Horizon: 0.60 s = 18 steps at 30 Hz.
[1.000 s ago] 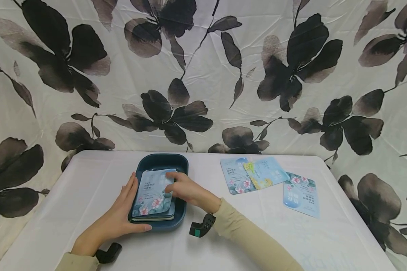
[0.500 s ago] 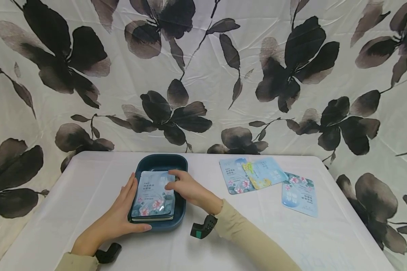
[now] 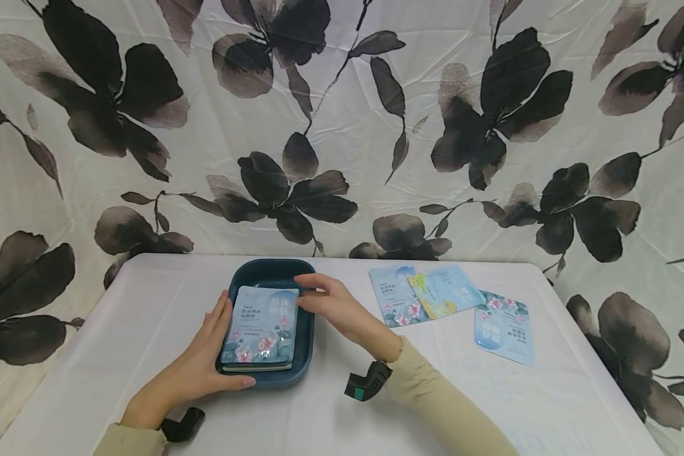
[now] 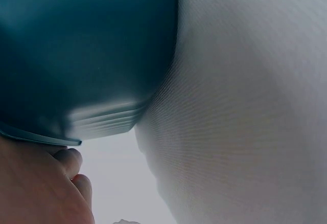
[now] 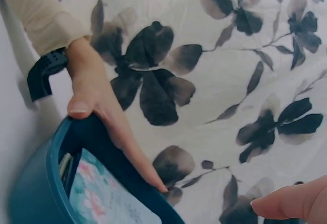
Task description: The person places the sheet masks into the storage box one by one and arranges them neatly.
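A stack of flat blue sachets (image 3: 259, 329) with pink flowers lies in a dark teal tray (image 3: 306, 339); the right wrist view shows the top sachet (image 5: 107, 201) inside the wall. My left hand (image 3: 194, 364) lays straight fingers along the tray's left side, its thumb across the front rim. In the left wrist view that hand (image 4: 38, 183) is beside the outer wall of the tray (image 4: 87, 40). At the stack's upper right corner is my right hand (image 3: 342, 310), index finger extended over the tray's right rim. One of its fingertips (image 5: 265, 206) appears in the right wrist view.
To the right on the white-covered table (image 3: 410, 392) lie a floral sachet (image 3: 396, 307), a yellow-flowered sachet (image 3: 450, 292) overlapping it, and a further blue sachet (image 3: 504, 335). A flower-printed cloth (image 3: 330, 126) hangs behind the table.
My right hand has drawn back to the right, off the top sachet. That sachet has shifted slightly right and straightened on the stack. The left hand has stayed in place.
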Each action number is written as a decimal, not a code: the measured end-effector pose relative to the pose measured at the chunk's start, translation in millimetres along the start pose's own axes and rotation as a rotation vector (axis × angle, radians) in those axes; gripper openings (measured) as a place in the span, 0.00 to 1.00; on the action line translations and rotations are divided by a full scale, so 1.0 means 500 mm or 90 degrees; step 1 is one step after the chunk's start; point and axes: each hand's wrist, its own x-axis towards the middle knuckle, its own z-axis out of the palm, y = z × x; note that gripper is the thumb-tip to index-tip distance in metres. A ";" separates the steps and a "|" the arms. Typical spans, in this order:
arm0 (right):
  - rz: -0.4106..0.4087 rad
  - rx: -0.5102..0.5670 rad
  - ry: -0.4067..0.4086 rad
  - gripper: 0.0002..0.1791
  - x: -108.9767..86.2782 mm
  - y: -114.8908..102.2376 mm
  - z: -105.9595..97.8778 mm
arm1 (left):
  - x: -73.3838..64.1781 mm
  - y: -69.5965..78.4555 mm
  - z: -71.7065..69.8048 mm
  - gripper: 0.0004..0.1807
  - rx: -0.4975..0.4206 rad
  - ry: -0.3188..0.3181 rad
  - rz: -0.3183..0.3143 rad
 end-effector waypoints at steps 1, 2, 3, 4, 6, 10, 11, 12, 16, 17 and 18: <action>-0.008 0.009 -0.002 0.28 -0.004 0.000 -0.008 | 0.000 0.000 0.000 0.78 0.001 0.001 0.001; -0.018 0.016 -0.002 0.28 -0.007 0.000 -0.016 | 0.000 0.000 0.001 0.78 0.000 0.001 0.000; -0.027 0.016 0.001 0.28 -0.011 0.000 -0.024 | 0.000 0.000 0.001 0.78 0.003 0.002 -0.001; -0.035 0.013 0.008 0.28 -0.015 -0.001 -0.032 | 0.000 0.000 0.001 0.78 0.003 0.002 -0.003; -0.051 0.004 0.029 0.28 -0.023 -0.004 -0.048 | 0.000 0.000 0.001 0.78 0.005 0.003 -0.005; -0.067 -0.028 0.071 0.27 -0.038 -0.008 -0.086 | -0.001 -0.001 0.001 0.79 0.007 0.001 -0.009; -0.071 -0.033 0.079 0.27 -0.042 -0.008 -0.096 | -0.001 -0.001 0.001 0.79 0.008 0.001 -0.010; -0.073 -0.039 0.087 0.26 -0.045 -0.006 -0.106 | -0.001 0.000 0.001 0.79 0.008 0.001 -0.013; -0.083 -0.086 0.113 0.26 -0.064 0.000 -0.147 | -0.001 0.001 0.000 0.79 0.008 -0.003 -0.019; -0.083 -0.106 0.123 0.26 -0.070 0.002 -0.157 | -0.001 0.002 -0.001 0.79 0.008 -0.003 -0.020; -0.081 -0.127 0.133 0.26 -0.076 0.003 -0.166 | -0.001 0.002 -0.001 0.79 0.008 -0.004 -0.022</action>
